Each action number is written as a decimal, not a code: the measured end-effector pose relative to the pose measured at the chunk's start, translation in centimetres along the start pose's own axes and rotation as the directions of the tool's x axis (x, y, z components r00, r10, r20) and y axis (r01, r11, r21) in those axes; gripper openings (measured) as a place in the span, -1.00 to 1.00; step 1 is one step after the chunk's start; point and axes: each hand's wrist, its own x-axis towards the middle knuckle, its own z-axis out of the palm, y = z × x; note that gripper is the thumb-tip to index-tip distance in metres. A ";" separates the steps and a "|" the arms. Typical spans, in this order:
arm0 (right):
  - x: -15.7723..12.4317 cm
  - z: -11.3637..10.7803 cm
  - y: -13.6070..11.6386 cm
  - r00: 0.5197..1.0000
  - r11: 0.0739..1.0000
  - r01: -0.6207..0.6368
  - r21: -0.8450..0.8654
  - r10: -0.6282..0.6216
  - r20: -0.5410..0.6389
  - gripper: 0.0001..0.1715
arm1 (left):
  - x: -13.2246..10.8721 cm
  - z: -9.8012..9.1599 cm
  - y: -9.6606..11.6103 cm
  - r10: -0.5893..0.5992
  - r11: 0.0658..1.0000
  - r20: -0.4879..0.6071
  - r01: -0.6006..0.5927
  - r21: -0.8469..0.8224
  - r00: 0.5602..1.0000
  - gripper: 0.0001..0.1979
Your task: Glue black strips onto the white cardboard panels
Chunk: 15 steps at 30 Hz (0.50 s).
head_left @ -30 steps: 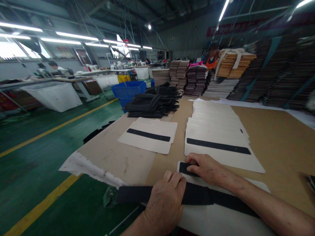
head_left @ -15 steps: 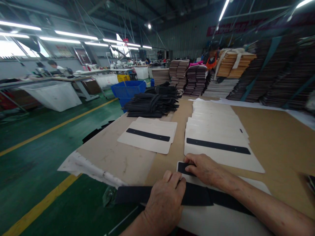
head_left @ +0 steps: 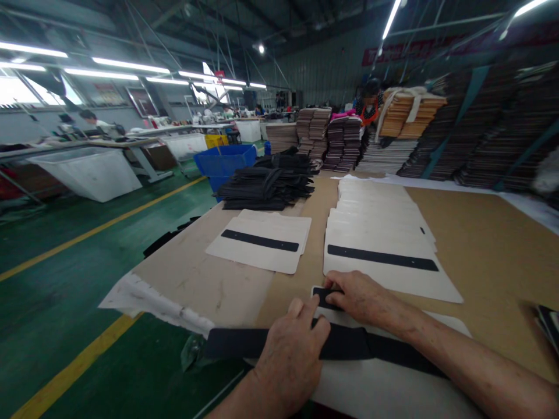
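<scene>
My left hand (head_left: 292,352) lies over a long black strip (head_left: 345,342) near the table's front edge, thumb and index finger apart, other fingers partly hidden. The index fingertip is at the left end of a smaller black strip (head_left: 321,295) on a cream panel (head_left: 449,321). My right hand (head_left: 358,297) comes in from the right and pinches that smaller strip with thumb and fingertips. The long strip runs under my right forearm and past the table's left edge. Below it lies another cream panel (head_left: 384,387).
Overlapping cream panels (head_left: 375,227) lie beyond my hands, the front one bearing a black strip. More panels (head_left: 253,259) lie left, before a black fabric pile (head_left: 266,186). Blue bins (head_left: 225,163) stand beside the table (head_left: 493,233). A person (head_left: 369,105) is behind the stacks.
My left index finger has stretched forward to the smaller strip's end, opening a gap from the thumb. My right hand keeps its place on the strip. The view has shifted slightly.
</scene>
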 end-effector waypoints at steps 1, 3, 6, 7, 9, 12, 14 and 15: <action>-0.3 -0.6 0.4 1.000 1.000 -0.005 0.014 0.004 0.023 -0.74 | 0.1 -0.1 0.0 -0.007 1.000 0.004 0.007 -0.002 1.000 -0.56; -1.5 -2.3 2.1 0.995 0.998 -0.021 0.063 0.015 0.097 -0.62 | 0.1 -0.2 0.0 -0.015 1.000 0.011 0.016 -0.008 1.000 -0.52; -4.7 -4.7 6.4 0.980 0.986 -0.074 0.150 0.044 0.193 -0.59 | 0.2 -0.2 -0.2 -0.020 1.000 0.027 0.021 -0.018 0.999 -0.48; -6.1 -5.3 7.9 0.977 0.979 -0.105 0.175 0.068 0.203 -0.63 | 0.2 -0.2 -0.3 -0.022 1.000 0.028 0.023 -0.020 0.999 -0.46; -8.9 -5.7 10.8 0.975 0.959 -0.176 0.222 0.139 0.174 -0.74 | 0.2 0.0 -0.4 -0.032 0.999 0.019 0.032 -0.013 0.999 -0.41; -12.4 -4.5 13.3 0.954 0.880 -0.289 0.377 0.298 0.037 -0.80 | 0.2 0.5 -0.7 -0.026 0.999 -0.009 0.026 0.020 1.000 -0.37; -13.6 -2.9 13.8 0.914 0.785 -0.334 0.523 0.404 -0.024 -0.76 | 0.2 0.8 -0.9 -0.015 0.999 -0.021 0.016 0.051 1.000 -0.34; -13.9 -2.0 13.9 0.894 0.741 -0.338 0.580 0.445 -0.048 -0.74 | 0.2 1.0 -1.0 -0.010 0.998 -0.025 0.012 0.066 1.000 -0.33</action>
